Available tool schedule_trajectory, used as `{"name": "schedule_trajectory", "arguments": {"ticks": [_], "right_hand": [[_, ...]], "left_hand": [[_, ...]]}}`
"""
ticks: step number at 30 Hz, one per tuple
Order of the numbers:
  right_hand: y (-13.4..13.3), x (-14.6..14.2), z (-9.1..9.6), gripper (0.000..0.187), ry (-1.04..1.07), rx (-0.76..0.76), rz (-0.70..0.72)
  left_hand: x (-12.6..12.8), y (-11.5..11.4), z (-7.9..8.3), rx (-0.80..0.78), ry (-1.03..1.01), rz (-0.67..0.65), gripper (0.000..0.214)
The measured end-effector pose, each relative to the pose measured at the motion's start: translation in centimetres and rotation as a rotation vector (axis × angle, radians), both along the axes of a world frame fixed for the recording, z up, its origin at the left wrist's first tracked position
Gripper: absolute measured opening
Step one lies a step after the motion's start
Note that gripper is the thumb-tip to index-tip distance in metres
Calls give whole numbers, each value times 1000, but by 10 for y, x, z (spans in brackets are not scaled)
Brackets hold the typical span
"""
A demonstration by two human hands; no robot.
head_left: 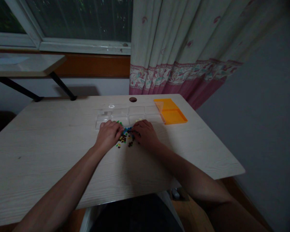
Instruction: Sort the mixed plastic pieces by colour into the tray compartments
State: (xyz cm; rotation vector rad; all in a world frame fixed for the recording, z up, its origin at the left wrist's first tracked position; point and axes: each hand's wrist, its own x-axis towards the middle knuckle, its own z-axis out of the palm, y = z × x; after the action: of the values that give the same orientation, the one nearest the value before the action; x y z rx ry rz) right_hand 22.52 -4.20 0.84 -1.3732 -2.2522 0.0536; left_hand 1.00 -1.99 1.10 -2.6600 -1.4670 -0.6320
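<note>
Small mixed-colour pieces (123, 138) lie loose on the table (50, 154), clear compartment tray (120, 112) just past them at 12 o'clock, likely so both hands reach pieces and compartments easily. Left hand (108, 133) at 9 o'clock of the pile, right hand (146, 133) at 3, fingers of both curled in toward the blue bits (127, 129), probably to work them from two sides; can't tell if either grips one. Orange tray (174, 116) at 2 o'clock by the clear tray's end, seemingly parked out of the arms' way.
</note>
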Motion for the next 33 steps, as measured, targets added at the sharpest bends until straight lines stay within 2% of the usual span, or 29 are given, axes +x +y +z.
{"name": "schedule_trajectory", "arguments": {"ticks": [5,8,12,15,20,26,33], "right_hand": [[1,-1,-4,19,31,16,102],[2,-1,-9,21,5,27,170],[2,-1,-12,17,-15,30,179],[2,0,-11,14,2,26,162],[4,1,-10,18,-18,14,147],[3,2,-5,14,-49,-34,153],[2,-1,-5,11,-19,-43,151]], "left_hand": [[0,5,-4,1,-176,29,23],[1,7,-6,-1,-278,1,24],[2,8,-6,7,-330,-64,23],[2,8,-7,26,-373,-66,22],[1,10,-8,62,-443,7,22],[-3,14,-9,102,-508,103,22],[-17,27,-13,132,-478,201,20]]}}
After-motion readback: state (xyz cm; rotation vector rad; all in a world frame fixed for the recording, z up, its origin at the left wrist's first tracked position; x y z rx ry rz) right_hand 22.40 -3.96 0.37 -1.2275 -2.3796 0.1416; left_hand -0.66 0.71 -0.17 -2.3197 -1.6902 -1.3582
